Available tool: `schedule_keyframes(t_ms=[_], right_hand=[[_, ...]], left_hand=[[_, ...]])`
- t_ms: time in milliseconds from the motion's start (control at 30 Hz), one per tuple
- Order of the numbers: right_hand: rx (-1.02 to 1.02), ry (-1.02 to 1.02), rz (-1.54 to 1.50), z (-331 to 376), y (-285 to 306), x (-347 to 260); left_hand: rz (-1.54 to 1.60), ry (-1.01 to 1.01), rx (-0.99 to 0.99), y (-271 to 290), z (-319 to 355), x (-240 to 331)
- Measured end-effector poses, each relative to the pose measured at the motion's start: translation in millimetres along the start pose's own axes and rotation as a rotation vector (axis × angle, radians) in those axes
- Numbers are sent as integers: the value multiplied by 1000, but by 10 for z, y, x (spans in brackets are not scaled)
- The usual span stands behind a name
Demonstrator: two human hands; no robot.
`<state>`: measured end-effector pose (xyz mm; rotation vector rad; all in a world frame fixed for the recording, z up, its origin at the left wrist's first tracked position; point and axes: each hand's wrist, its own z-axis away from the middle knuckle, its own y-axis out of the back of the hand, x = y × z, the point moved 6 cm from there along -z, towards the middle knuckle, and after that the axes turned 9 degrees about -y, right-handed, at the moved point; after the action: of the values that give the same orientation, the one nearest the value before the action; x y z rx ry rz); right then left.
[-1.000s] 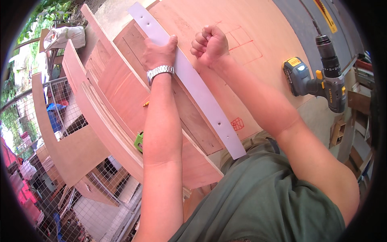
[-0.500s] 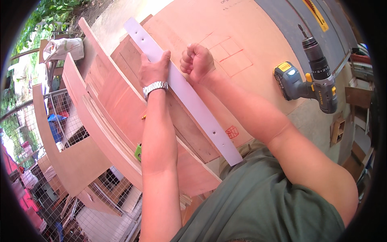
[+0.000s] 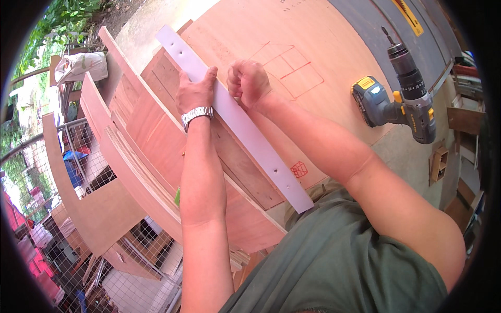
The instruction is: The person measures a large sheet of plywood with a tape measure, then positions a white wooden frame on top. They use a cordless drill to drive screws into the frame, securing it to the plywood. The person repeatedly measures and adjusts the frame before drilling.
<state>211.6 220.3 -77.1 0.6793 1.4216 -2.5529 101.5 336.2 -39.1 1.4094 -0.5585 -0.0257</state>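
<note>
A long white strip of board (image 3: 245, 122) with several small holes near its ends lies slantwise, its near end at my shirt. Around its upper part my left hand (image 3: 195, 93) is closed, thumb on the white face, a metal watch on the wrist. Just right of the strip, my right hand (image 3: 248, 83) is balled into a fist, with nothing seen sticking out. Beneath lies a plywood panel (image 3: 334, 104) with red pencil lines drawn on it. A cordless drill (image 3: 412, 91) with a bit fitted rests on its side at the right.
Curved plywood pieces (image 3: 148, 141) stand on edge to the left, partly behind my left forearm. Farther left are a wire mesh fence (image 3: 57, 245) and a white bag (image 3: 83, 67). A yellow saw blade (image 3: 408, 16) lies on a grey surface at the far right.
My right fist has shifted slightly left and down, closer to the strip. The left hand keeps its hold on the strip, and the view has moved a little.
</note>
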Motion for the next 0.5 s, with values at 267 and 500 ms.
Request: schedule_keyframes(t_ms=[267, 500], right_hand=[[-41, 17, -10, -23, -16, 40], [-38, 12, -7, -33, -3, 47]], left_hand=[[26, -18, -17, 13, -3, 10], [49, -45, -45, 27, -12, 12]])
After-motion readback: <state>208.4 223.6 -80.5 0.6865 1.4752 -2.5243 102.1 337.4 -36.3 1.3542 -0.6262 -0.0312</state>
